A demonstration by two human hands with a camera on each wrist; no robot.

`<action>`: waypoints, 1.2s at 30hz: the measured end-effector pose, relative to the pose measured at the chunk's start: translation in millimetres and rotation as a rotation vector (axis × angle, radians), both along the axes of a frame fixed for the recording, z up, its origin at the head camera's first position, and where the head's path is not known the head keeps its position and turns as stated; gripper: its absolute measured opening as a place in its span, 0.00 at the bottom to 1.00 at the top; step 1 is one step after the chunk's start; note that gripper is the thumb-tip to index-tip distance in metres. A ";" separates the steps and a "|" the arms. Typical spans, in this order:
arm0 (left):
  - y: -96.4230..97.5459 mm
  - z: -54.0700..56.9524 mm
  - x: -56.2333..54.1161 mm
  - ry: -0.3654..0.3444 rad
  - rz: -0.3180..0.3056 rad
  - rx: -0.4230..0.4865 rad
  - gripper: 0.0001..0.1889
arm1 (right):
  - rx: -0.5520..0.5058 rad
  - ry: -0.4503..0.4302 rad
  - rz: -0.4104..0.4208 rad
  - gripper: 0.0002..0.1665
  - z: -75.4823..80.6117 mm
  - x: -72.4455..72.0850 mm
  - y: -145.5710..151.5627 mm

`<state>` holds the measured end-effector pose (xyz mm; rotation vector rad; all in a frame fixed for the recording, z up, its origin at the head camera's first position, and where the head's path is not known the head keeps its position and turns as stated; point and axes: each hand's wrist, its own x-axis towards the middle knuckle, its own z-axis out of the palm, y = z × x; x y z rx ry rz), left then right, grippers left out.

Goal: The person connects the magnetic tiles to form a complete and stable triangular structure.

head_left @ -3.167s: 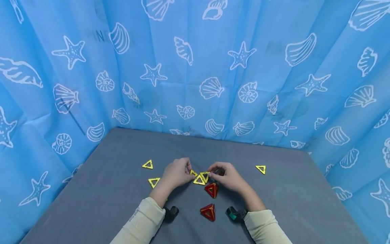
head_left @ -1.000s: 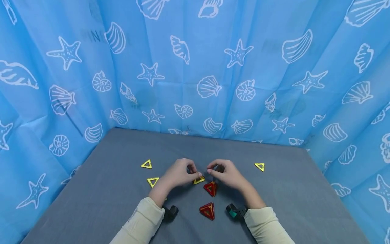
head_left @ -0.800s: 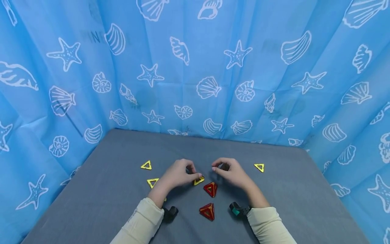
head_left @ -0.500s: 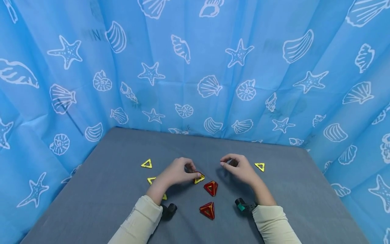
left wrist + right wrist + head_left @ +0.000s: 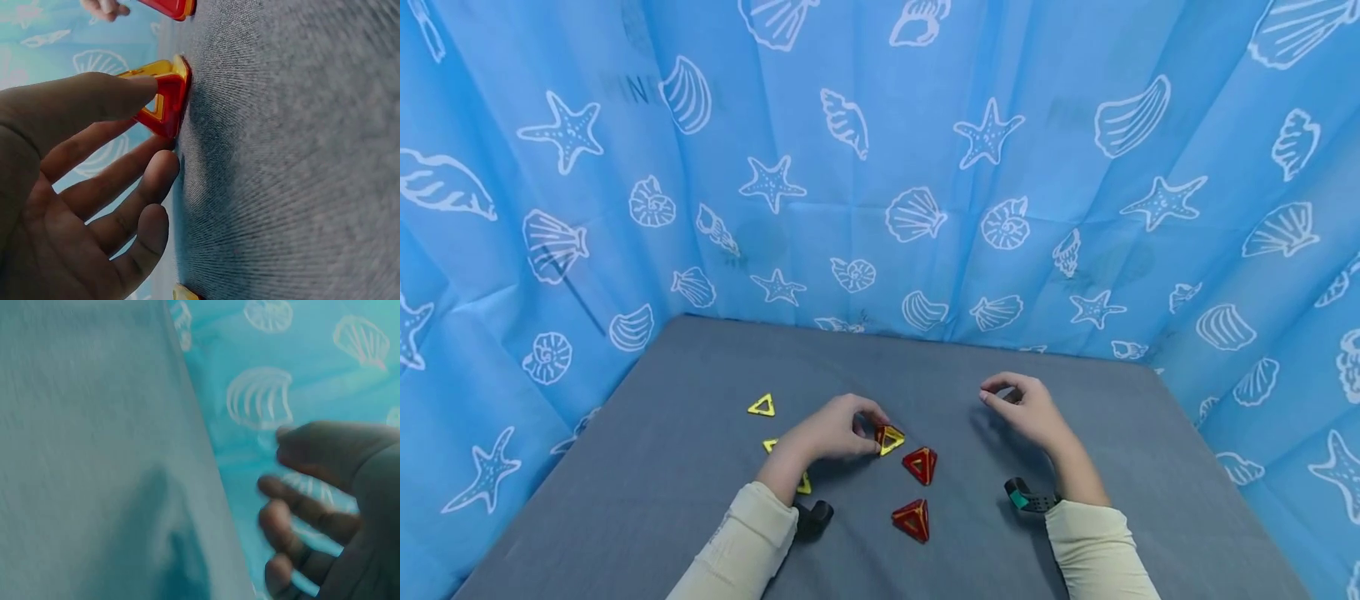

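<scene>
My left hand [image 5: 837, 431] pinches a small pyramid of red and yellow magnetic tiles [image 5: 891, 440] at the middle of the table. In the left wrist view the thumb lies against the pyramid's red face [image 5: 175, 94], while the lower fingers stay loosely bent. Two red pyramids stand close by: one [image 5: 920, 465] just right of the held one, another [image 5: 912, 521] nearer the front. Farther right, my right hand [image 5: 1026, 412] hovers over the cloth, holding nothing; in the right wrist view its fingers [image 5: 277, 519] are loosely bent and blurred.
Left of my left hand lies a flat yellow triangle tile [image 5: 762, 406]. A second yellow tile [image 5: 770, 445] and a third [image 5: 805, 482] are partly covered by my left arm. Grey cloth [image 5: 715, 358] covers the table, and a blue shell-print curtain [image 5: 880, 167] hangs behind.
My right hand has let go and moved right, now covering the yellow tile there. The yellow tiles between my hands have become an upright pyramid, which my left hand keeps in place.
</scene>
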<state>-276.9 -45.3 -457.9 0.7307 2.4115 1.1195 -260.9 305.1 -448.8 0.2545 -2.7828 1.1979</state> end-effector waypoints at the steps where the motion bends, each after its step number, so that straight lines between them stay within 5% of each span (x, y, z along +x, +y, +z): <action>1: 0.1 -0.4 0.0 -0.003 0.000 0.000 0.14 | 0.027 -0.018 -0.015 0.16 0.1 1.0 5.3; 12: 1.2 -1.8 1.5 -0.016 0.026 -0.001 0.11 | 0.277 -0.110 -0.104 0.25 -10.8 6.4 51.3; 36: 1.2 -2.8 -1.1 0.051 0.041 -0.025 0.05 | 0.288 -0.221 -0.177 0.29 -11.6 4.7 75.9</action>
